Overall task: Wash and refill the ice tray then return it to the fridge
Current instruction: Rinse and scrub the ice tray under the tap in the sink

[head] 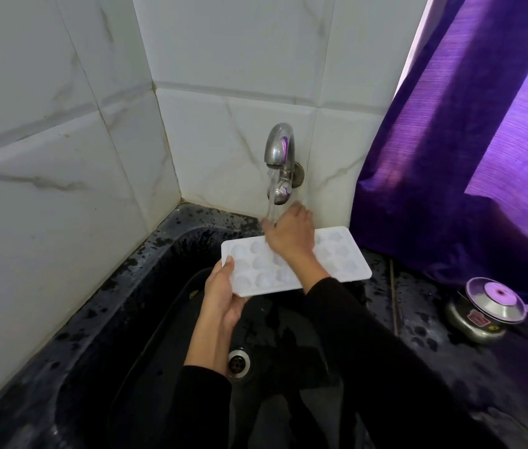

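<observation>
Hands first: our left hand [222, 294] grips the white ice tray [337, 257] by its near corner over the black sink [146, 286], while our right hand [290, 236] rests flat-fingered on it beneath the running tap [278, 147].

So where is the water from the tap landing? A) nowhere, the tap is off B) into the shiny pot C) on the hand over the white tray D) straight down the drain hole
C: the stream from the tap falls onto the right hand, which lies over the white ice tray held at its corner by the left hand.
</observation>
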The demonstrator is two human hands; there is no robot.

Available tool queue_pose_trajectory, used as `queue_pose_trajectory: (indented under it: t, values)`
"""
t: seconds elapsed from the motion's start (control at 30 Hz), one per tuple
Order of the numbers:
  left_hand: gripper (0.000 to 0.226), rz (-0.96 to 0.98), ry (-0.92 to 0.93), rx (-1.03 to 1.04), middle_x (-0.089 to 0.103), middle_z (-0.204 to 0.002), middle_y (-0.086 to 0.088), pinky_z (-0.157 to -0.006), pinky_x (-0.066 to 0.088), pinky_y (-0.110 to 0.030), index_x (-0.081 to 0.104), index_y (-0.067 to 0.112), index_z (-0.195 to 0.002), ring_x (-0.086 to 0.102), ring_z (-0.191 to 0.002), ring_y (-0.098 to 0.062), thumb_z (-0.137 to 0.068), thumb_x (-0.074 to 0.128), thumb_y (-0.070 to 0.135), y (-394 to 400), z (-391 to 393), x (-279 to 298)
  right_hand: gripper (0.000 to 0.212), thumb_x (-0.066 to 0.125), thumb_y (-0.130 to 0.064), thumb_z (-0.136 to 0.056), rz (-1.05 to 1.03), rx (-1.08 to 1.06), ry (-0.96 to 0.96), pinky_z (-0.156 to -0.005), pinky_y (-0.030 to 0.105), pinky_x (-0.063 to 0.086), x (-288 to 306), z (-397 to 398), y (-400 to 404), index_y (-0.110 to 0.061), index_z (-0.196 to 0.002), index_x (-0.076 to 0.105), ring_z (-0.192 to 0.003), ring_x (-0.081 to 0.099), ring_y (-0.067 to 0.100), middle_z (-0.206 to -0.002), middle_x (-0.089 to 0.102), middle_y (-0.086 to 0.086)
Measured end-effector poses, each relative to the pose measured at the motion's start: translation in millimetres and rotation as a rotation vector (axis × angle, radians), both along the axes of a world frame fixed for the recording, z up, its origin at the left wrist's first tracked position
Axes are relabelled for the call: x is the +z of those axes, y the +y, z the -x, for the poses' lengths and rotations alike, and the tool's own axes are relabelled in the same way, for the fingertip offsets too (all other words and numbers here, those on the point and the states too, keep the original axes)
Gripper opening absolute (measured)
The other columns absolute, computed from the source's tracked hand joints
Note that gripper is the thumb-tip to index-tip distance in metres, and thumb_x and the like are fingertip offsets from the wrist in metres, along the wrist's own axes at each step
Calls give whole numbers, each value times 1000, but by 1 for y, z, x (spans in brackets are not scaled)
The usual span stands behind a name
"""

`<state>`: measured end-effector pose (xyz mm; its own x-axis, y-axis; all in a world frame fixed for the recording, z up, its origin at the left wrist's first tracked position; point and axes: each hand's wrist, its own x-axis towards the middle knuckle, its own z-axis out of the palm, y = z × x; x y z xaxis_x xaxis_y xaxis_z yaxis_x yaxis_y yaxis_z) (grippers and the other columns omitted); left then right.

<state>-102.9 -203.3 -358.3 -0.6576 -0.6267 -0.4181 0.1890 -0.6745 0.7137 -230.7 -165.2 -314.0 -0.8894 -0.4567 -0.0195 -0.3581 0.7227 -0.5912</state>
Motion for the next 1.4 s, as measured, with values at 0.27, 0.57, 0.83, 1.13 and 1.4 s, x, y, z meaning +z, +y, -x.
queue_pose_trajectory:
  t: [0.27, 0.57, 0.83, 1.13, 1.4]
  values:
    - [29, 23, -63, 61, 68, -105, -12, -78, 55, -41, 57, 12, -122, 67, -93, -26, -101, 39, 18, 6, 11, -9, 58, 26, -32, -104, -247, 645, 267, -121, 36, -3, -35, -48, 23, -15, -155, 5, -150, -5, 17, -163, -3, 2]
    - [31, 24, -153, 150, 64, -115, -13, -81, 54, -49, 53, 11, -127, 64, -98, -31, -102, 39, 25, 5, 7, -26, 98, 16, -73, -90, -483, 22, 40, -120, 43, -10, -42, -14, 64, -1, -151, -11, -148, -15, 27, -160, -14, 16]
    - [30, 81, -206, 153, 66, -100, -10, -85, 54, -43, 55, 6, -123, 64, -95, -27, -102, 40, 20, -2, 3, -27, 63, 16, -45, -103, -313, 595, 260, -120, 36, -6, -53, -72, 32, -12, -155, 0, -150, -5, 16, -163, -5, 4]
    - [27, 84, -195, 175, 65, -107, -13, -83, 53, -50, 54, 10, -121, 65, -94, -31, -101, 40, 22, -10, -7, -33, 86, 16, -60, -97, -484, 138, 39, -121, 43, -7, -47, -47, 51, 3, -150, -12, -148, -14, 32, -158, -16, 21]
    - [24, 60, -164, 181, 65, -102, -12, -78, 53, -45, 56, 10, -117, 64, -84, -27, -102, 40, 19, -2, -6, -35, 72, 13, -57, -99, -381, 496, 198, -119, 40, -9, -51, -55, 51, -15, -154, -5, -149, -13, 17, -161, -13, 0]
